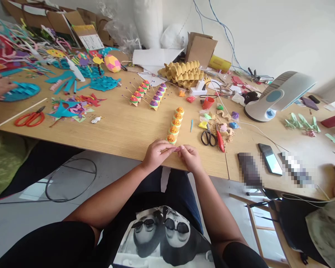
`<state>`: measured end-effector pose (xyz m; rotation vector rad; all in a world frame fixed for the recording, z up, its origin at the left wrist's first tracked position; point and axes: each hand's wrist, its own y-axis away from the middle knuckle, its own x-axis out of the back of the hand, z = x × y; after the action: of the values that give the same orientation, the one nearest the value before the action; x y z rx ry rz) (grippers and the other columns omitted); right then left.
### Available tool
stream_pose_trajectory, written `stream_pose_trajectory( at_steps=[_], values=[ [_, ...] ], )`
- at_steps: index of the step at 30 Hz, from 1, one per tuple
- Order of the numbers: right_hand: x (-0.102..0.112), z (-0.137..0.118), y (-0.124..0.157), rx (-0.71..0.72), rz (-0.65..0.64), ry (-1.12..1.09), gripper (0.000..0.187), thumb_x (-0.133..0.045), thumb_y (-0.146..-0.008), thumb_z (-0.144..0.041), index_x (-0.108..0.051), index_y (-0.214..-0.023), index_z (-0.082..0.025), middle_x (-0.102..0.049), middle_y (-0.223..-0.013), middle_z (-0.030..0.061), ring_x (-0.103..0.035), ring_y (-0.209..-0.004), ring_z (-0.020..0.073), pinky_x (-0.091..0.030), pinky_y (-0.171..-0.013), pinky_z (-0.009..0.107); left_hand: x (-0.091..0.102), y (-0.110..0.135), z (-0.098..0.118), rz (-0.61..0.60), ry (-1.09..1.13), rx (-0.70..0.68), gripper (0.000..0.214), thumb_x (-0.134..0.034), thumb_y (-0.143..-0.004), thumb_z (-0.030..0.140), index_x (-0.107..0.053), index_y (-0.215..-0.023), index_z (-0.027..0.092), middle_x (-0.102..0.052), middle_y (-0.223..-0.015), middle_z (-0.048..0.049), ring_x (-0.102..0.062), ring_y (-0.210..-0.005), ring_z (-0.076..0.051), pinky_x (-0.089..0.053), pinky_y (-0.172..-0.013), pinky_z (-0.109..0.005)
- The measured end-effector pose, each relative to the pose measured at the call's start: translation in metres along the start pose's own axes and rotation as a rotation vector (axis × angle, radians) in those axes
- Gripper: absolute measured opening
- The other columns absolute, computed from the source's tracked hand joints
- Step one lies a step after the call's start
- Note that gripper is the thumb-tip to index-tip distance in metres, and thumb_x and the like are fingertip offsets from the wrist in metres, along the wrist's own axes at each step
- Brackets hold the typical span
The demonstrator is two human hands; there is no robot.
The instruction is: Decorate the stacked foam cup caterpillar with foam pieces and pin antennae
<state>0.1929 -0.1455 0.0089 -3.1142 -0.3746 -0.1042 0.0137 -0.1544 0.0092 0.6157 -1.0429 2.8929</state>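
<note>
At the table's front edge, my left hand [158, 153] and my right hand [190, 155] meet, fingertips closed on a small pink piece [176, 149]; it looks like modelling clay, mostly hidden by the fingers. Just beyond them stands an egg-carton caterpillar [174, 129] with orange tops and pale green bands, its near end close to my left fingers. Farther back are a red-and-green egg-carton caterpillar [140, 92] and a purple one [158, 96], both with pins sticking out. Right of my hands lie black-handled scissors [209, 137], a red cutter [220, 139] and a small blue tool [191, 125].
Bags of coloured clay [203, 124], a red cup [208, 102] and a white lamp [273, 96] stand to the right, with a phone [270, 159] nearer. Orange scissors [30, 117] and paper scraps [72, 108] lie left. A co-worker's hand [0, 85] rests at far left; another person sits at right.
</note>
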Motion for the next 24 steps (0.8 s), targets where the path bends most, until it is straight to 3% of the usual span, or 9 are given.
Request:
stream_pose_trajectory(
  at_steps=[2, 6, 11, 15, 19, 24],
  values=[
    [0.0000, -0.0006, 0.0002, 0.002, 0.001, -0.017, 0.047, -0.067, -0.080, -0.062, -0.063, -0.063, -0.019, -0.051, -0.057, -0.0016, -0.038, -0.054, 0.0106, -0.031, -0.053, 0.026, -0.0003, 0.0004, 0.0007, 0.008, -0.004, -0.014, 0.010, -0.069, -0.090, 0.028, -0.077, -0.090, 0.022, -0.075, -0.086, -0.0041, -0.067, -0.081, -0.017, -0.053, -0.078, -0.032],
    [-0.0001, -0.0009, 0.0009, 0.013, -0.008, -0.072, 0.037, -0.071, -0.080, -0.055, -0.068, -0.073, -0.019, -0.055, -0.062, -0.0017, -0.042, -0.058, 0.0109, -0.034, -0.058, 0.026, -0.0010, 0.0013, -0.0011, 0.003, -0.016, -0.017, 0.012, -0.066, -0.091, 0.028, -0.075, -0.087, 0.021, -0.075, -0.085, -0.0044, -0.067, -0.081, -0.018, -0.053, -0.079, -0.034],
    [0.0014, 0.0029, -0.0002, 0.002, -0.012, -0.121, 0.033, -0.071, -0.080, -0.052, -0.071, -0.082, -0.019, -0.055, -0.064, -0.0023, -0.045, -0.060, 0.0113, -0.036, -0.061, 0.026, -0.0017, 0.0008, -0.0037, -0.011, -0.004, -0.016, 0.014, -0.070, -0.089, 0.029, -0.074, -0.100, 0.021, -0.076, -0.100, -0.0068, -0.069, -0.095, -0.020, -0.054, -0.088, -0.036],
    [0.0019, 0.0041, -0.0007, 0.005, 0.007, -0.085, 0.036, -0.069, -0.081, -0.055, -0.070, -0.077, -0.020, -0.054, -0.063, -0.0019, -0.044, -0.060, 0.0118, -0.036, -0.061, 0.027, -0.0023, 0.0014, -0.0046, -0.006, 0.006, 0.038, 0.024, -0.073, -0.086, 0.032, -0.073, -0.107, 0.022, -0.074, -0.100, -0.0069, -0.068, -0.095, -0.020, -0.055, -0.088, -0.035],
    [0.0019, 0.0031, -0.0003, 0.020, 0.026, -0.053, 0.039, -0.068, -0.081, -0.057, -0.067, -0.068, -0.020, -0.054, -0.061, -0.0010, -0.046, -0.061, 0.0130, -0.037, -0.061, 0.027, -0.0020, 0.0017, -0.0054, 0.004, 0.043, 0.094, 0.021, -0.072, -0.087, 0.034, -0.074, -0.103, 0.021, -0.075, -0.097, -0.0063, -0.068, -0.090, -0.018, -0.055, -0.082, -0.032],
    [0.0030, 0.0042, -0.0008, 0.039, 0.031, -0.055, 0.039, -0.066, -0.083, -0.057, -0.068, -0.069, -0.021, -0.055, -0.062, -0.0006, -0.047, -0.062, 0.0134, -0.038, -0.064, 0.028, -0.0013, 0.0005, -0.0031, -0.059, 0.024, 0.067, 0.024, -0.077, -0.082, 0.036, -0.075, -0.100, 0.021, -0.076, -0.099, -0.0068, -0.068, -0.094, -0.021, -0.054, -0.079, -0.032]
  ],
)
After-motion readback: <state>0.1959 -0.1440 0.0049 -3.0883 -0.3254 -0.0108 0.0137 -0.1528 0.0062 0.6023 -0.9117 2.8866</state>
